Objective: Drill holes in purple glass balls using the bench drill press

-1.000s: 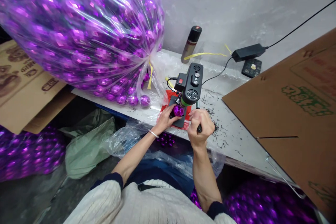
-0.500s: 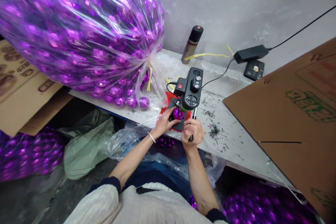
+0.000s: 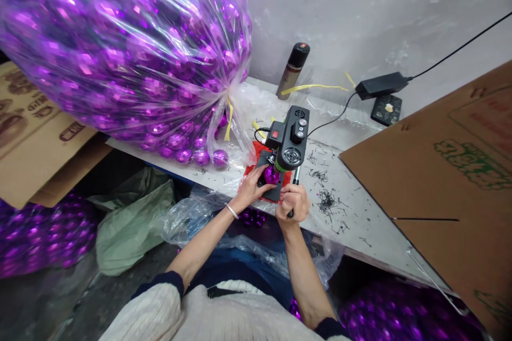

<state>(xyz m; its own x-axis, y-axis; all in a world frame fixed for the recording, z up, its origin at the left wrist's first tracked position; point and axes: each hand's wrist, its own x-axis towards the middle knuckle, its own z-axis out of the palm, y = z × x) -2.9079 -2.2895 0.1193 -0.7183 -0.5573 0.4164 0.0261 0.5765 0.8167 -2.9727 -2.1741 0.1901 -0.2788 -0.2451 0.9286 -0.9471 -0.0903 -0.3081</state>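
A small bench drill press (image 3: 292, 138), black with a red switch, stands on a red cloth (image 3: 248, 168) on the white table. Beneath its head sits a shiny purple ball (image 3: 272, 174), on the dark base plate (image 3: 273, 194). My left hand (image 3: 253, 185) grips this ball between thumb and fingers, steadying it under the tool. Wrapped around the black-ended lever (image 3: 296, 175) at the machine's right side is my right hand (image 3: 293, 203), closed in a fist. The contact point between tool and ball is hidden by the machine head.
A big clear bag of purple balls (image 3: 152, 64) fills the left. Behind the machine stands a spray can (image 3: 293, 70); a power adapter (image 3: 382, 84) lies further right. A cardboard box (image 3: 448, 170) borders the right side. Dark shavings (image 3: 327, 200) litter the table (image 3: 360, 218).
The view has shifted very slightly. Both hands keep their holds on ball and lever, and the right fist sits a touch further left and lower.
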